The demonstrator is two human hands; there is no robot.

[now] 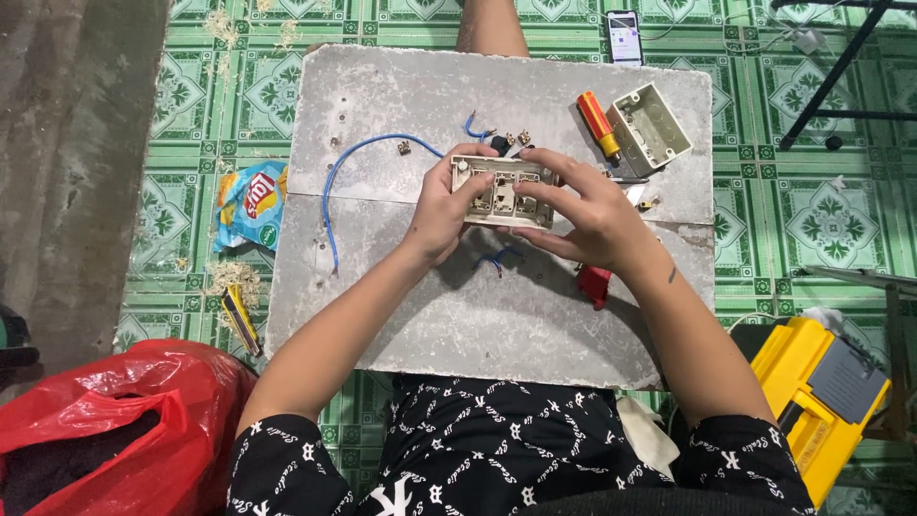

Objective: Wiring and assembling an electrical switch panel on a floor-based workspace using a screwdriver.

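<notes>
Both hands hold a beige electrical socket plate (503, 189) above the grey board (401, 315). My left hand (441, 212) grips its left end, thumb on the face. My right hand (585, 212) clasps the right end, fingers over the top edge. A long blue wire (336, 182) curves across the board to the left. A short blue wire piece (499, 258) lies just under the plate. Small brass screws and terminals (511, 139) sit just beyond the plate.
A red-and-yellow screwdriver (598, 124) and a beige wall box (650, 129) lie at the board's far right. A red object (594, 284) shows under my right wrist. A phone (625, 36), snack bag (250, 203), red plastic bag (105, 420) and yellow toolbox (812, 382) sit on the green tiled floor.
</notes>
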